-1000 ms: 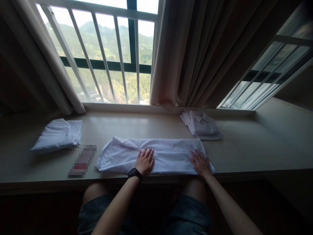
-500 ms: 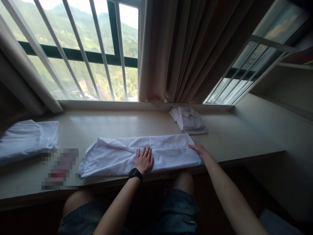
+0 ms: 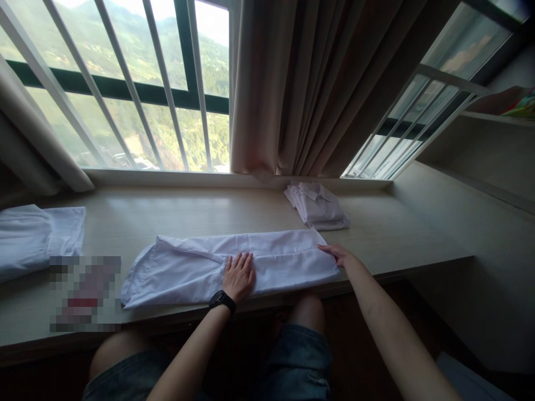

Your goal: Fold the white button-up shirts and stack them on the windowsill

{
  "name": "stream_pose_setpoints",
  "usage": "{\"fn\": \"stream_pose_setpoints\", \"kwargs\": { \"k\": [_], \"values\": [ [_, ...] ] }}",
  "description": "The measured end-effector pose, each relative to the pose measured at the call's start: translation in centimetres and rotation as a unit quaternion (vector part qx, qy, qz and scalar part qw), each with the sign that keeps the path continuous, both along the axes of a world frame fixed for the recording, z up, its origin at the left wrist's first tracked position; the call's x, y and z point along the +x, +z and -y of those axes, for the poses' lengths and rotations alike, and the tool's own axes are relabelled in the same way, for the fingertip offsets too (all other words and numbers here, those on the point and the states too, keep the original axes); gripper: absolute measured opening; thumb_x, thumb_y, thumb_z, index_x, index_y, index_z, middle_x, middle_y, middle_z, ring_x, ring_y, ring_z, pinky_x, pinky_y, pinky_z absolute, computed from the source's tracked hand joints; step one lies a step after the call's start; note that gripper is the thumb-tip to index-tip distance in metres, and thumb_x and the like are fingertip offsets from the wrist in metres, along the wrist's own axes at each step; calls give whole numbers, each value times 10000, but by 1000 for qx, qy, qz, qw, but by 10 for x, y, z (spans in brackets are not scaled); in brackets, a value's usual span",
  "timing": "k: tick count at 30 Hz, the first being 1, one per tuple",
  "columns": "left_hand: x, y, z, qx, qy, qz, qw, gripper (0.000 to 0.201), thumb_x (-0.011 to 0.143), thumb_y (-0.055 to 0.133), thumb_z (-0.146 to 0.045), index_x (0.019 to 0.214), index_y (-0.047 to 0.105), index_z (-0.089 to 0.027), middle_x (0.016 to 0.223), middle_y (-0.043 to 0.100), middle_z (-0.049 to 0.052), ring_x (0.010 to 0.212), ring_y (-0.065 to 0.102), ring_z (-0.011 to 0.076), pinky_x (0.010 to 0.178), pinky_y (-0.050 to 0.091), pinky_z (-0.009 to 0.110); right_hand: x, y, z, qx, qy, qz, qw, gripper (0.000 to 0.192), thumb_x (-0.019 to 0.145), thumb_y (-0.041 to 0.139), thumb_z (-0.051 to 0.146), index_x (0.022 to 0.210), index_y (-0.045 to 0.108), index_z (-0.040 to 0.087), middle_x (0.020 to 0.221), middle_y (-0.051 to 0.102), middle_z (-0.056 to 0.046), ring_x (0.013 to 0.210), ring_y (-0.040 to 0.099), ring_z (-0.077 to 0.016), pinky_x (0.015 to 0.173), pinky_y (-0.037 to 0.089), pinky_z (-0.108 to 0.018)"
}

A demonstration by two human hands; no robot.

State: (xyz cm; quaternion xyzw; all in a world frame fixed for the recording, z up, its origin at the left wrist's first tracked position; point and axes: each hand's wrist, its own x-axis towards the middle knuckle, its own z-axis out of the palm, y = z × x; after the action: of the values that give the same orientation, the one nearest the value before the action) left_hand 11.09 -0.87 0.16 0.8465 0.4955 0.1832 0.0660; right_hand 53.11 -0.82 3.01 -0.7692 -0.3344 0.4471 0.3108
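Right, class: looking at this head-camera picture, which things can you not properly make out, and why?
- Pixelated patch, head view: blurred, so the object is unreadable.
- Folded white cloth at left: cut off by the frame edge.
- Right hand on the long white garment: fingertips at its edge, grip unclear.
- Shelf items: too small, cut off.

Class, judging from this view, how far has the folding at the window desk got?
Done: a folded stack lies by the curtain. In hand: the long white garment, narrowed into a strip, with the left hand flat mid-strip and the right hand at its end. Left: folding it shorter, and perhaps the white garment at far left.
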Motion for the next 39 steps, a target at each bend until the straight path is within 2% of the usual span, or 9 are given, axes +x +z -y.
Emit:
{"fn": "stream_pose_setpoints", "kwargs": {
  "k": [5,10,14,20,23,27,34,37,39],
  "values": [
    [34,8,1,38,7,15,999,535,984,378,-360,1482,465,-186,1571,404,119,1503,252,293,1239,96,533,6,-7,4,-19,18,-33,999,327,757,782,364,958,707,117,912,760,-140,780,727,-242,671,592,-344],
    [61,-7,5,7,11,16,1000,561,989,368,-425,1496,455,-202,1603,340,132,1508,232,329,1224,96,579,12,-18,9,9,-5,34,999,309,716,813,360,882,706,122,822,752,-98,757,701,-218,605,537,-249],
    [61,-16,8,3,15,17,1000,550,993,356,-427,1482,474,-204,1602,343,134,1504,240,330,1226,86,573,13,-23,11,27,-12,65,997,304,744,772,367,912,701,124,827,747,-85,694,674,-195,532,483,-221],
    [54,-6,0,-8,37,17,999,538,977,393,-406,1457,497,-189,1569,397,147,1450,342,339,1178,251,538,15,-27,10,28,11,23,999,334,765,720,345,1009,688,120,916,751,-119,693,679,-206,555,514,-261],
    [47,-4,-5,-4,39,2,999,568,990,355,-418,1491,457,-171,1580,382,143,1468,311,335,1191,234,530,15,-22,10,41,39,58,997,331,764,709,352,1003,688,124,955,751,-115,760,688,-214,603,526,-264],
    [40,-11,-8,-14,32,-24,999,593,1003,288,-365,1536,376,-121,1600,352,117,1503,250,289,1237,152,488,10,-2,11,52,78,93,991,407,797,670,436,1079,675,142,1014,746,-106,832,692,-220,661,532,-270],
    [41,-17,-8,-4,102,-24,995,605,986,289,-326,1505,406,-38,1605,317,165,1513,221,297,1247,90,493,-5,50,4,104,124,111,981,454,782,677,485,1063,682,128,1029,727,-120,863,653,-228,725,510,-293],
    [42,-18,-9,-10,113,-22,993,614,985,288,-330,1498,408,-15,1602,314,183,1511,226,306,1246,88,490,-31,80,-4,138,135,134,972,453,795,642,509,1039,665,128,958,714,-96,810,620,-210,703,485,-286],
    [42,-20,-9,-9,109,-23,994,614,983,293,-328,1497,409,-13,1600,319,185,1510,227,312,1246,80,493,-61,107,-10,168,175,192,951,415,817,615,518,988,655,142,929,702,-76,801,601,-198,696,463,-269]
  ]
}}
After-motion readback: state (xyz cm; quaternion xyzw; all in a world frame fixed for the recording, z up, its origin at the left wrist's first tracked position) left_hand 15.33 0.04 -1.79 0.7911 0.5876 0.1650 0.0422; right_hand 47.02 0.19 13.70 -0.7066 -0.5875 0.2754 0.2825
